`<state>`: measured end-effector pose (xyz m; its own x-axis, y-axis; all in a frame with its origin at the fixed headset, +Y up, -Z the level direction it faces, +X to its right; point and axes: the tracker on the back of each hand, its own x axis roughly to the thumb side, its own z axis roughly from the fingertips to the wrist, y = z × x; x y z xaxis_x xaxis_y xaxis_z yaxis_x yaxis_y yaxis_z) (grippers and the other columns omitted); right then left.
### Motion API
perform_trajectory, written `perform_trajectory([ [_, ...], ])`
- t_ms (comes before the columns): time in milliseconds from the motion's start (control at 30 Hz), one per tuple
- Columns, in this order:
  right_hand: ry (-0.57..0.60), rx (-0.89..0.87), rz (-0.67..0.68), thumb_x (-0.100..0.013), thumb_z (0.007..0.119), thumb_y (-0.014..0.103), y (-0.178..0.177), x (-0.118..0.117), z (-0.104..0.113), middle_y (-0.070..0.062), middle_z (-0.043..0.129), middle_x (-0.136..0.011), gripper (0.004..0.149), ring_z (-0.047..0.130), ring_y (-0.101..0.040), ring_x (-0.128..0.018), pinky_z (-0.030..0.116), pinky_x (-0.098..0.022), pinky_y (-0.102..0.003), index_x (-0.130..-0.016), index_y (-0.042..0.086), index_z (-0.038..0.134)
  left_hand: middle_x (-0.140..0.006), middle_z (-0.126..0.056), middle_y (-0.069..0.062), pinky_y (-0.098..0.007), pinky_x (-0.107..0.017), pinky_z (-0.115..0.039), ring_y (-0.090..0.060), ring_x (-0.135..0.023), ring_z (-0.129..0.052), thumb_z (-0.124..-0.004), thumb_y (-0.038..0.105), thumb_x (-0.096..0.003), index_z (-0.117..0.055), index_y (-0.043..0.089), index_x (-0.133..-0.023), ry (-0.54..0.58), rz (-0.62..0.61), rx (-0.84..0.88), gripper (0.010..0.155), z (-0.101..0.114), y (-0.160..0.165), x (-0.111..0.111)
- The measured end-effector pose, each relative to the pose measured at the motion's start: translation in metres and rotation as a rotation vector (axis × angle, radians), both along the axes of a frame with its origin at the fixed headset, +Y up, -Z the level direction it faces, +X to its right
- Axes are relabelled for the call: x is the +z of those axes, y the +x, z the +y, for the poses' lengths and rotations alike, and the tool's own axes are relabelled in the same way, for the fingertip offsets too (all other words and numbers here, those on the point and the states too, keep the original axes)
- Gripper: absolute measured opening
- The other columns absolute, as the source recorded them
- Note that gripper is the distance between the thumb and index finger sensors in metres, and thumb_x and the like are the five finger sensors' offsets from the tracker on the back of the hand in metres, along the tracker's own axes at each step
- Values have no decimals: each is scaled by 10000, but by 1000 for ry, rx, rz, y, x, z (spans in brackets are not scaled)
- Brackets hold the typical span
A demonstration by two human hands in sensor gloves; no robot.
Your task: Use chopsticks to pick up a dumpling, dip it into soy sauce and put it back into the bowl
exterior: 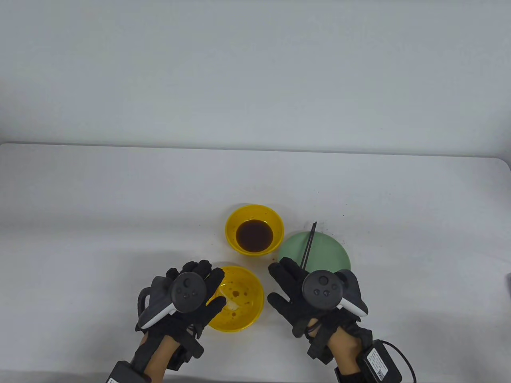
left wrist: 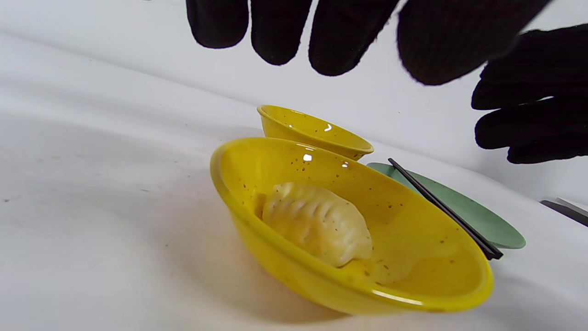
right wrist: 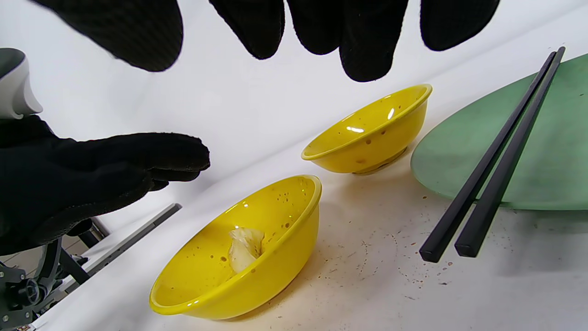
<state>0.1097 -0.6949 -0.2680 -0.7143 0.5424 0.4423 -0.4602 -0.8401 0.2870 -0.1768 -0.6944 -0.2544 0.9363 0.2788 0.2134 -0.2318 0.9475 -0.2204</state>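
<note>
A pale dumpling [left wrist: 317, 223] lies in the near yellow bowl [exterior: 249, 315]; the right wrist view shows the dumpling [right wrist: 245, 248] too. Behind it stands a second yellow bowl [exterior: 275, 223] holding dark soy sauce [exterior: 254, 235]. Two black chopsticks [exterior: 309, 245] lie side by side on a green plate [exterior: 335, 255], their ends jutting past its rim [right wrist: 443, 250]. My left hand [exterior: 209, 285] hovers over the near bowl's left edge, fingers spread, holding nothing. My right hand [exterior: 281, 283] hovers between the near bowl and the plate, fingers straight and empty, close to the chopsticks' near ends.
Brown sauce specks [right wrist: 367, 257] dot the white table around the bowls and plate. A black cable and a small box [exterior: 379, 359] hang off my right wrist. A dark object [exterior: 509, 283] pokes in at the table's right edge.
</note>
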Motion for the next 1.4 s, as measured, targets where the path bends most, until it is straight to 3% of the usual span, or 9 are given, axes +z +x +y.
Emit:
perform_trajectory([
  [133, 17, 22, -85, -501, 739, 499, 6, -11, -2, -250, 375, -1129, 741, 482, -492, -1009, 442, -667, -703, -1094, 140, 477, -1222, -447, 19, -660, -801, -310, -372, -1162, -436, -708, 620, -457, -525, 387, -1127, 6, -5, -1, 733, 0, 1, 0],
  [333, -36, 21, -275, -499, 742, 495, 57, -43, -19, -205, 380, -1143, 733, 411, -499, -1020, 387, -670, -708, -1091, 154, 475, -1221, -453, 13, -660, -800, -313, -370, -1162, -443, -708, 620, -455, -528, 389, -1125, -5, -2, 3, 731, -1, 0, 0],
  [400, -48, -20, -315, -505, 746, 474, 71, -49, -22, -199, 434, -1138, 699, 465, -496, -1011, 426, -670, -700, -1082, 154, 515, -1221, -452, 19, -661, -800, -313, -374, -1162, -443, -708, 620, -456, -526, 389, -1126, -10, 7, 8, 731, -1, -2, 0],
  [500, 16, -17, -350, -515, 761, 354, 78, -57, -28, -202, 650, -1058, 564, 774, -423, -888, 664, -613, -613, -1031, 161, 645, -1221, -454, 16, -660, -800, -315, -373, -1161, -444, -710, 619, -456, -519, 385, -1128, -19, 10, 2, 737, -2, -2, -1],
  [700, 153, 346, -311, -492, 825, 192, 56, -63, -47, -96, 720, -1035, 551, 857, -326, -854, 734, -609, -546, -1008, 252, 641, -1219, -462, 23, -660, -798, -325, -376, -1158, -455, -712, 621, -453, -518, 383, -1127, -28, 6, -6, 741, -4, -1, -1],
  [767, 188, 365, -295, -482, 840, 178, 50, -64, -49, -78, 735, -1027, 560, 868, -306, -845, 743, -608, -533, -1000, 265, 645, -1219, -464, 6, -660, -798, -323, -375, -1158, -456, -712, 620, -453, -516, 381, -1129, -27, 11, -1, 743, -3, -2, -1],
  [1100, 144, 414, -242, -483, 826, 167, 44, -65, -61, -26, 677, -1067, 599, 834, -315, -871, 707, -631, -552, -1017, 297, 588, -1216, -482, 16, -660, -796, -331, -380, -1155, -466, -715, 620, -451, -518, 377, -1128, -30, 15, -7, 746, -3, -2, -1],
  [1400, 251, 611, -205, -478, 857, 194, 23, -59, -65, -56, 616, -1071, 624, 823, -302, -871, 693, -641, -552, -1022, 283, 565, -1212, -498, 4, -659, -795, -337, -382, -1151, -474, -717, 618, -451, -521, 374, -1127, -39, 20, -9, 745, -3, -3, -2],
])
